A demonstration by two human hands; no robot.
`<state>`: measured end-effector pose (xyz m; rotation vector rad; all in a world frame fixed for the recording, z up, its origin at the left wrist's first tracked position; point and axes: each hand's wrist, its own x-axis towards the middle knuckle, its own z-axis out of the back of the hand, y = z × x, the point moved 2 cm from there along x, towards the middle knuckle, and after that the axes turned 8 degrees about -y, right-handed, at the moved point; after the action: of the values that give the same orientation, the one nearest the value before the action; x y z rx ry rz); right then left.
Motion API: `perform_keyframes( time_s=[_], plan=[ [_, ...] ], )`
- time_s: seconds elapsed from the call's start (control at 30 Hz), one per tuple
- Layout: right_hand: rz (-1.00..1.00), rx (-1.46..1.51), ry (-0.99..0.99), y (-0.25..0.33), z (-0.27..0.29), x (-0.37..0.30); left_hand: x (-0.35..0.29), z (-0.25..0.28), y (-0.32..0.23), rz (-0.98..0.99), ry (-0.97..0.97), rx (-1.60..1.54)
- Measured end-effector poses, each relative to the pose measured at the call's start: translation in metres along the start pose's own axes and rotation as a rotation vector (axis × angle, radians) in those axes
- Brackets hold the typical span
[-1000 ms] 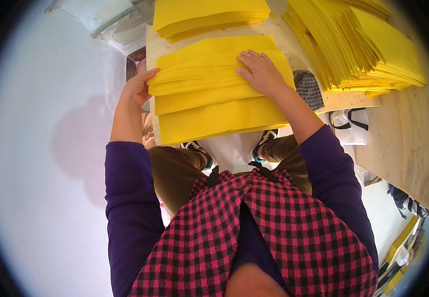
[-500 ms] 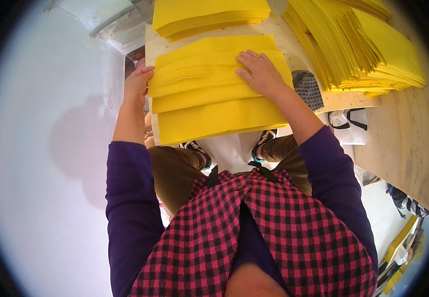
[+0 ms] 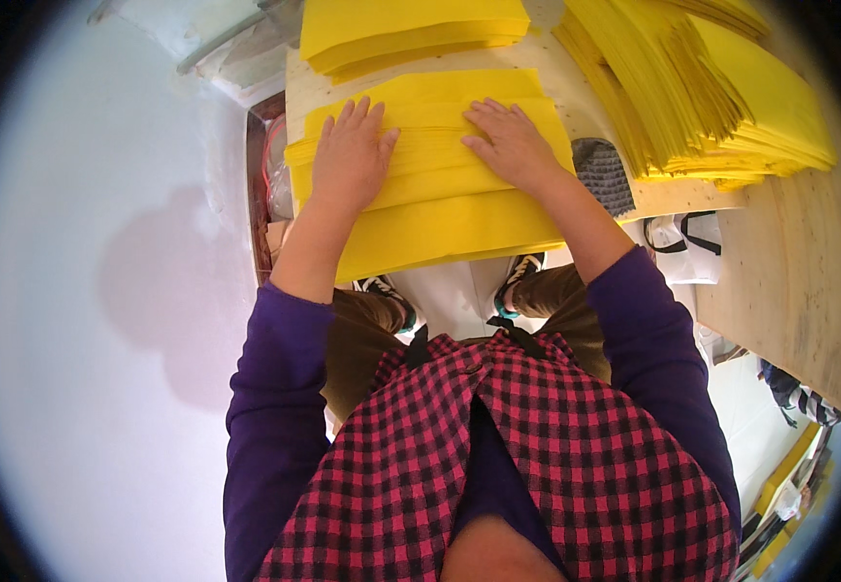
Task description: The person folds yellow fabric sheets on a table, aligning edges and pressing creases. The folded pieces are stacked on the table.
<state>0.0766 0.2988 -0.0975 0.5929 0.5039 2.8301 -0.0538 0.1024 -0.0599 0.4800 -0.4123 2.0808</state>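
Observation:
Folded yellow fabric sheets (image 3: 450,218) lie in overlapping layers across the near edge of the wooden table. My left hand (image 3: 354,155) rests on the left half of these layers, fingers stretched and thumb apart. On the right half, my right hand (image 3: 510,144) lies flat with its fingers extended. Both palms face down on the fabric and neither hand grips anything. Between the hands a band of thin fabric edges runs across the layers.
Another yellow stack (image 3: 416,34) stands at the far side. Taller piles of yellow fabric (image 3: 682,87) lean at the right. A dark textured pad (image 3: 603,177) lies beside my right wrist. A white wall (image 3: 81,291) borders the left; a white bag (image 3: 684,247) sits lower right.
My left hand has moved right from the left edge of the fabric layers onto their top, its fingers now spread. My right hand has stayed in place.

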Motion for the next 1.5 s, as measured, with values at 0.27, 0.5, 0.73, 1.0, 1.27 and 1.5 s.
perform_keyframes(
  time_s=[0.27,0.5,0.73,1.0,1.27,1.5],
  plan=[
    [0.003,0.016,-0.011,-0.002,-0.002,0.0,-0.029,-0.026,0.002,0.106,0.092,-0.081],
    [0.016,-0.014,0.001,-0.002,-0.002,-0.002,-0.037,-0.033,0.004,0.097,0.089,-0.079],
    [-0.01,-0.056,0.081,-0.002,0.0,-0.001,-0.037,-0.026,0.003,0.121,0.068,-0.088],
    [-0.013,-0.057,0.081,-0.003,-0.001,-0.001,-0.021,0.006,0.052,0.221,0.016,-0.04],
    [-0.011,-0.032,0.057,-0.004,-0.002,-0.003,-0.043,0.001,0.029,0.058,0.046,-0.023],
    [-0.002,-0.059,0.059,-0.002,-0.002,-0.002,-0.038,0.011,0.09,0.46,-0.071,-0.392]
  ],
)
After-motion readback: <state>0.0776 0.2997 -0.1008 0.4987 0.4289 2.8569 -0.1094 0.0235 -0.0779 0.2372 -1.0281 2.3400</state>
